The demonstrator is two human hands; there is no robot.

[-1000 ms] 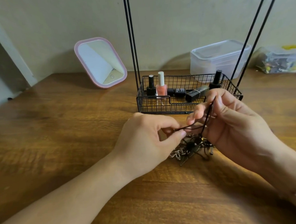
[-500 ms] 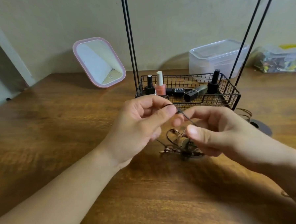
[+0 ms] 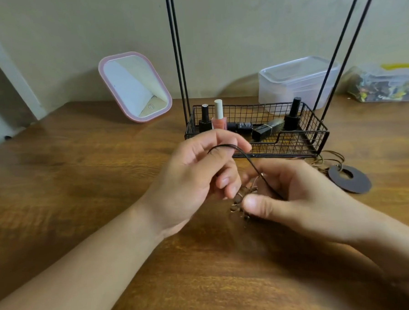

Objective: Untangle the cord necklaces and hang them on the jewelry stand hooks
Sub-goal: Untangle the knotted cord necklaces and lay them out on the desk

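Just before the wire basket point(image 3: 293, 145) on the worktop point(image 3: 82, 185): left hand point(image 3: 195, 176) pinching a dark cord point(image 3: 248, 158), right hand point(image 3: 302, 192) closed on the tangled necklaces point(image 3: 240, 200). Right of basket, a disc pendant point(image 3: 349, 178); behind, pink mirror point(image 3: 134, 87), plastic box point(image 3: 296, 81).

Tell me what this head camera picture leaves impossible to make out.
- Stand hooks: cut off by the top edge; only the uprights show.
- Tangle: blurred, partly hidden by both hands' fingers.
- Dark cord: its ends vanish behind the left hand and right hand.
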